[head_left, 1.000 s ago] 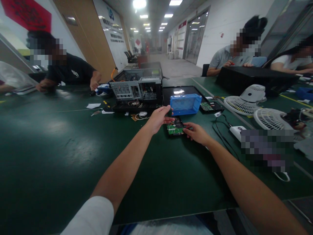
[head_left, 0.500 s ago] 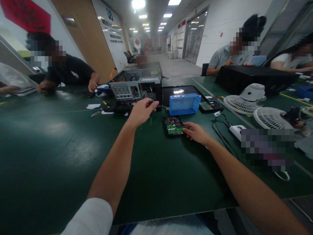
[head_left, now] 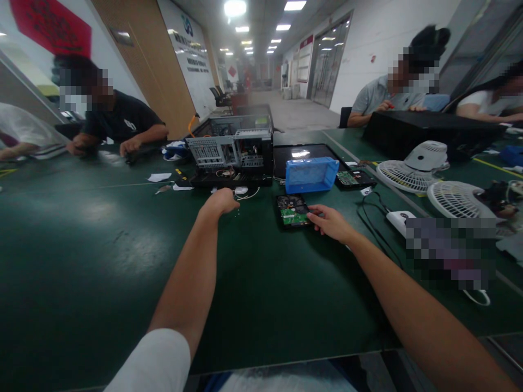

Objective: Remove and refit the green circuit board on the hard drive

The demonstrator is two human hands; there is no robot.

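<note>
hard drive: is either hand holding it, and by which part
The right hand touches the hard drive at its right edge with fingertips; it lies flat on the table. The left hand is curled; any hold cannot be told.

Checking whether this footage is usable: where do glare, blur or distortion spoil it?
Head view: ceiling lights glare on the glossy black panel and sheen the dark green table mat; head view edges bow fisheye-style; the bare left hand looks slightly soft.

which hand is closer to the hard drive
Right. The right hand touches the right edge of the hard drive; the left hand is off to its left, by the computer case.
</note>
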